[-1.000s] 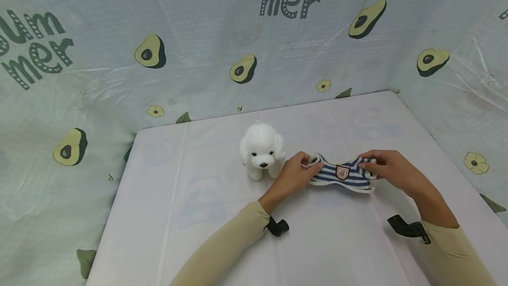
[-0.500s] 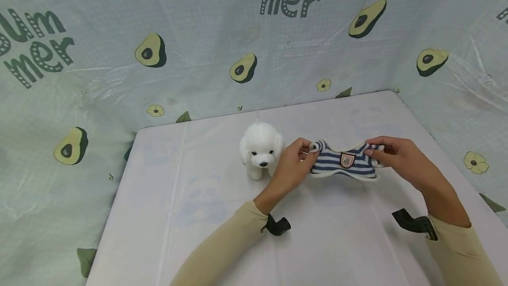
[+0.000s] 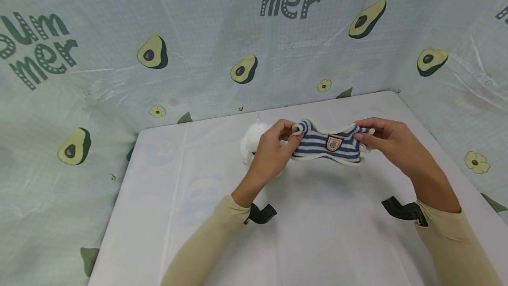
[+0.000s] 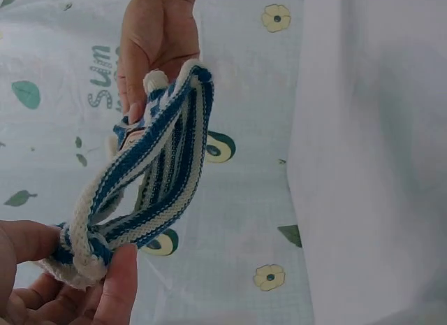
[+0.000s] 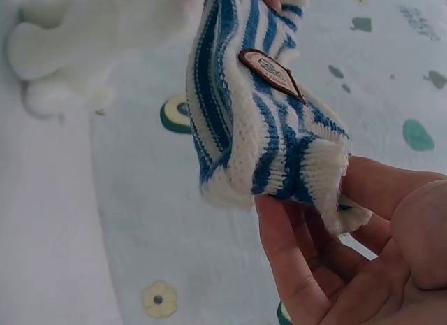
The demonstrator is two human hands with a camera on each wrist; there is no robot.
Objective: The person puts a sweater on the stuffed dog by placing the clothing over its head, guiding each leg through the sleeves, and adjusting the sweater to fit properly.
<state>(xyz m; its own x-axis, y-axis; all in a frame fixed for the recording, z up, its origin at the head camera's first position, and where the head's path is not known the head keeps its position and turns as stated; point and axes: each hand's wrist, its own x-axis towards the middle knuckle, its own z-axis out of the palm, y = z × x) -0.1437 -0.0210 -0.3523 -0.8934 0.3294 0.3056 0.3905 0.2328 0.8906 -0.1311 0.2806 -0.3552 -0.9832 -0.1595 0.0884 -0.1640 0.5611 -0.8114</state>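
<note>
A small blue-and-white striped knit sweater (image 3: 317, 144) with a shield-shaped patch is stretched between my two hands, raised above the table. My left hand (image 3: 274, 149) pinches one sleeve end between thumb and fingers. The opposite sleeve is pinched by my right hand (image 3: 390, 140). In the left wrist view the sweater (image 4: 160, 171) hangs with an opening spread, showing its striped inside. A white plush dog (image 3: 251, 140) stands on the table behind my left hand, which hides much of its face and body. Part of the dog (image 5: 98, 45) also shows in the right wrist view.
The white table (image 3: 166, 224) has faint panda prints. Around its back and sides hangs a pale curtain (image 3: 198, 25) printed with avocados, flowers and lettering. A black strap mount (image 3: 262, 213) sits at the left wrist, a similar mount (image 3: 402, 210) at the right.
Both hands have lifted the sweater off the table, then carried it left and farther back. The left hand now covers part of the plush dog, which has not moved.
</note>
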